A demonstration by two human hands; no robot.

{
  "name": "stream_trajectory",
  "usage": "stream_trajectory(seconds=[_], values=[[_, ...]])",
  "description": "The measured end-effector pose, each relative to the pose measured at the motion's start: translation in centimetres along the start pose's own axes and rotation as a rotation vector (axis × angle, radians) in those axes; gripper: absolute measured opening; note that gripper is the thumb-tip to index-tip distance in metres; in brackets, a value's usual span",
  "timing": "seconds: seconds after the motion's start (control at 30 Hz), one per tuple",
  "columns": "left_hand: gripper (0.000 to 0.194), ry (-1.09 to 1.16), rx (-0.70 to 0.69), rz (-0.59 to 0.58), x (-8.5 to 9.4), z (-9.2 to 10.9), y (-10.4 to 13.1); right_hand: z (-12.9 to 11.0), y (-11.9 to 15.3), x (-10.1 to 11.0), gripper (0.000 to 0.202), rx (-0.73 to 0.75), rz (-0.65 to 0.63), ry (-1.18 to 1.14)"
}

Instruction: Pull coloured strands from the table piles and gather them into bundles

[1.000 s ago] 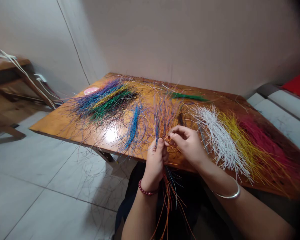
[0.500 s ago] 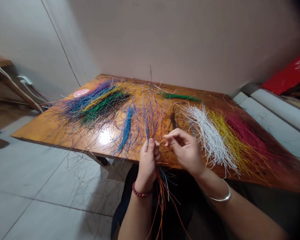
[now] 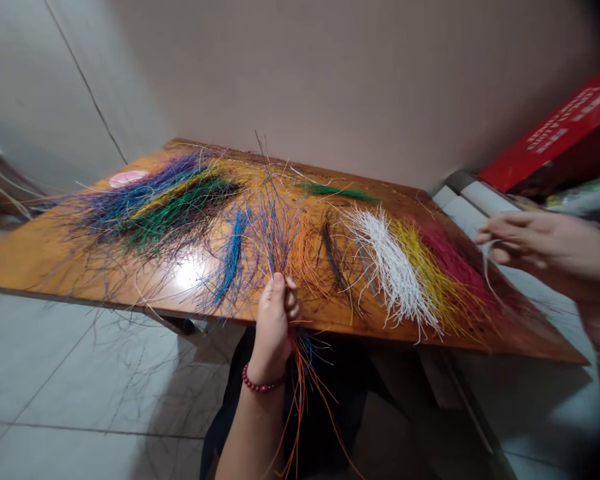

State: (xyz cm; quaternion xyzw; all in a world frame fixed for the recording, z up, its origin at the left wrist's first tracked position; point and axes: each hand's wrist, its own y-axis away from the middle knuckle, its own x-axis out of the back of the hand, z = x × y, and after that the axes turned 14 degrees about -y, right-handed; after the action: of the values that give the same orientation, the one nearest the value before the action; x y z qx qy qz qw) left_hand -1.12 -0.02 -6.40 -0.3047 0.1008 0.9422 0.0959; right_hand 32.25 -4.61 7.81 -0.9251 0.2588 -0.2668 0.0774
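My left hand [image 3: 279, 313] is closed around a bundle of thin strands [image 3: 277, 230], at the table's front edge. Blue and purple strands fan out above the fist, and orange and blue ends hang below it. Out to the far right, my right hand [image 3: 525, 243] is smeared by motion, its fingers pinched on a pale strand [image 3: 487, 267] that curves downward. Orange strands [image 3: 307, 257] lie just right of the left hand, and a blue bundle [image 3: 230, 257] lies to its left.
The wooden table [image 3: 35, 257] bears a white bundle [image 3: 395, 267], a yellow one [image 3: 430, 280], a magenta one [image 3: 455, 260], a green one [image 3: 337, 192] and a mixed pile [image 3: 165, 200]. A red box [image 3: 550, 133] is at the right.
My right hand has moved away from the left hand to the far right, with a pale strand in its fingers. The view has turned to the right. My left hand still grips the bundle.
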Motion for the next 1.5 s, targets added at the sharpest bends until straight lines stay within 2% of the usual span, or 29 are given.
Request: stream_trajectory(seconds=[0.03, 0.1, 0.2, 0.3, 0.37, 0.47, 0.53, 0.6, 0.67, 0.8, 1.0, 1.13, 1.27, 1.37, 1.5], values=[[0.039, -0.010, -0.002, 0.001, 0.0, -0.1, 0.0, 0.5, -0.8, -0.8, 0.044, -0.117, -0.137, -0.072], [0.039, -0.019, -0.006, 0.005, 0.1, -0.1, 0.0, 1.6, -2.7, -3.2, 0.037, -0.265, -0.295, -0.148], [0.039, -0.015, -0.004, 0.009, 0.0, -0.1, 0.1, 3.4, -5.7, -7.2, 0.031, -0.299, -0.351, -0.095], [0.039, -0.005, 0.001, 0.007, -0.1, 0.1, 0.2, 5.0, -8.5, -10.3, 0.023, -0.271, -0.284, 0.032], [0.039, -0.005, 0.001, 0.007, -0.2, 0.1, 0.2, 5.6, -9.7, -11.6, 0.023, -0.205, -0.190, 0.152], [0.039, -0.010, -0.002, 0.007, -0.2, 0.1, 0.2, 5.1, -9.8, -12.6, 0.031, 0.060, -0.052, 0.361], [0.038, -0.017, 0.005, -0.001, -0.2, 0.1, 0.1, 4.3, -8.9, -12.8, 0.028, 0.276, -0.150, 0.480], [0.037, -0.025, 0.009, -0.014, -0.2, 0.1, 0.1, 3.6, -7.8, -13.0, 0.024, 0.424, -0.347, 0.595], [0.037, -0.030, 0.003, -0.023, -0.2, 0.0, 0.0, 3.4, -6.9, -13.1, 0.024, 0.498, -0.484, 0.725], [0.037, -0.033, -0.002, -0.032, -0.2, 0.0, -0.1, 4.1, -6.6, -13.4, 0.026, 0.514, -0.554, 0.913], [0.037, -0.047, -0.006, -0.031, -0.1, -0.1, -0.1, 4.4, -7.3, -13.2, 0.024, 0.490, -0.533, 0.963], [0.038, -0.065, -0.009, -0.031, 0.0, -0.1, -0.2, 3.0, -7.2, -12.0, 0.022, 0.487, -0.484, 0.965], [0.039, -0.073, 0.002, -0.016, -0.1, -0.1, -0.3, 1.0, -6.5, -9.9, 0.023, 0.514, -0.399, 1.000], [0.038, -0.053, 0.006, -0.009, -0.1, 0.0, -0.3, -0.9, -5.7, -7.3, 0.024, 0.523, -0.230, 1.019], [0.038, -0.047, 0.007, -0.005, -0.2, 0.1, -0.2, -2.8, -4.8, -2.6, 0.027, 0.517, 0.116, 0.965]])
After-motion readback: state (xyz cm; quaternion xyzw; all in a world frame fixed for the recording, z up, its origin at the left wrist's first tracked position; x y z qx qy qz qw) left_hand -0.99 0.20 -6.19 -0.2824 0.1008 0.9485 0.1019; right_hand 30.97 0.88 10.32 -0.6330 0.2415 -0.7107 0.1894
